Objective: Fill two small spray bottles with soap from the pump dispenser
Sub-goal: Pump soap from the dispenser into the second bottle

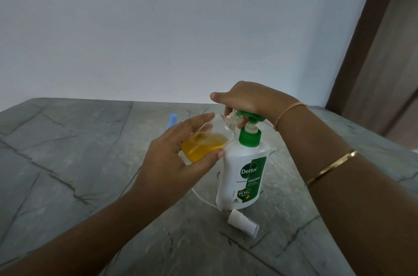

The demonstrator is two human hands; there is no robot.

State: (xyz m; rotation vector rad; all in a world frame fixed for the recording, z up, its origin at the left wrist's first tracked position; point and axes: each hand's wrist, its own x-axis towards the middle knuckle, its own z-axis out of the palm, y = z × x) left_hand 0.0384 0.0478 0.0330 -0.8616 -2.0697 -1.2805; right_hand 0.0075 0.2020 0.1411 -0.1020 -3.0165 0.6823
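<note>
Nearest on the grey tabletop [67, 162], lying on its side at the dispenser's base: a white spray head [243, 222] with thin tube. Just behind, upright, the white pump dispenser [243, 174]. Left hand [176, 162] gripping a small clear spray bottle [212, 133], fingers [196, 123] curled round it, tilted, part full of yellow soap, neck at the nozzle. Right hand [244, 99] clasped over the green pump head [252, 116]. Farthest, partly hidden, a blue spray bottle [172, 120].

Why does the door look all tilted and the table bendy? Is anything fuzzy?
Head view: the wide-angle lens leans the door frame and bends the far edge of the table. Head view: the light is dim and soft, with no hard shadows. Head view: the spray cap lying by the soap dispenser looks slightly fuzzy.
</note>
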